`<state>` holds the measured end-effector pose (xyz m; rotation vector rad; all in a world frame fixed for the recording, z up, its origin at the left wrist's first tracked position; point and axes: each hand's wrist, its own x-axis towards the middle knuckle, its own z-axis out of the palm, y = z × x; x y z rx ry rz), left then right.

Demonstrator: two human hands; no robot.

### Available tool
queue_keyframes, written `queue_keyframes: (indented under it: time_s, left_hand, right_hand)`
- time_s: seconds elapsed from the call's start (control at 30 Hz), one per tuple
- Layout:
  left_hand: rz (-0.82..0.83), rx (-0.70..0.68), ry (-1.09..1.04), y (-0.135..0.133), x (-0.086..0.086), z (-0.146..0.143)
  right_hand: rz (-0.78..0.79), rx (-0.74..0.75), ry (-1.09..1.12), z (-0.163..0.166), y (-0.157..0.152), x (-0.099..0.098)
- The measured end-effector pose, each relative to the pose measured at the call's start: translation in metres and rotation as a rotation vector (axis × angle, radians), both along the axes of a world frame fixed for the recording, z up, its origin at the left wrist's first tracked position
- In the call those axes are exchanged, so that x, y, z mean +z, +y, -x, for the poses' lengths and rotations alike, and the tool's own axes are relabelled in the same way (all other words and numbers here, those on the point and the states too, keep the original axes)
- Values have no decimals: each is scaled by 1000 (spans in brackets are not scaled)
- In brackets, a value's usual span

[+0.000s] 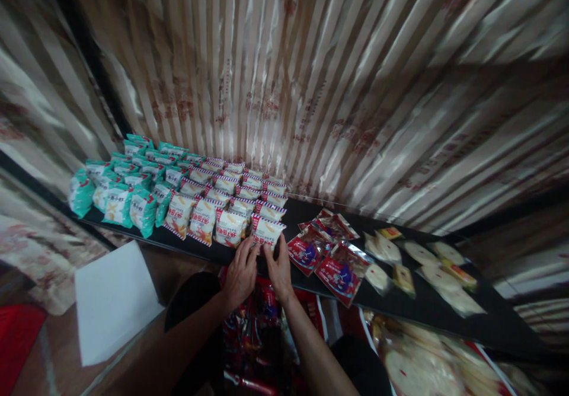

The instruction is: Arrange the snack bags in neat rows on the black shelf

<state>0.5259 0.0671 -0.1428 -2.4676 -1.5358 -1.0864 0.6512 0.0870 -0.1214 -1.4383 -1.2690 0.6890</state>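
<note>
White stripe-edged plastic pillow pouch (268, 230): looked light, crushable.
Hold: lower sides seemed best.
Left hand (241, 272): fingers lay together.
Right hand (278, 270): thumb spread; pinching, I couldn't tell.

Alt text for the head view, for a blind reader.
A person's left hand and right hand touch a white-and-red bag at the front of a black shelf. Teal bags stand further left; red packets lie to the right.

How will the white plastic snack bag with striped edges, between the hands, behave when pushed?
The white snack bag is probably light and squashy, given its puffed shape. Nudged outward, it could tip off the black shelf, sitting near its front edge.
</note>
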Motion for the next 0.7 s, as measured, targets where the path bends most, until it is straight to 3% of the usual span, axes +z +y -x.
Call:
queue_keyframes:
  time_s: [0.17,0.33,0.47,0.6,0.7]
  left_hand:
    - [-63,12,36,-3,-2,-2]
    - [-163,5,8,4,2,-12]
    - [-203,18,-42,18,5,-24]
    - [-225,30,-67,29,2,-29]
    - [-225,23,-46,32,-2,-30]
  right_hand:
    - [16,-17,40,-3,-6,0]
    - [-55,-232,163,-16,13,7]
    - [-52,-295,135,-45,52,12]
    - [-13,-222,90,-75,104,6]
    - [16,-164,213,-85,141,1]
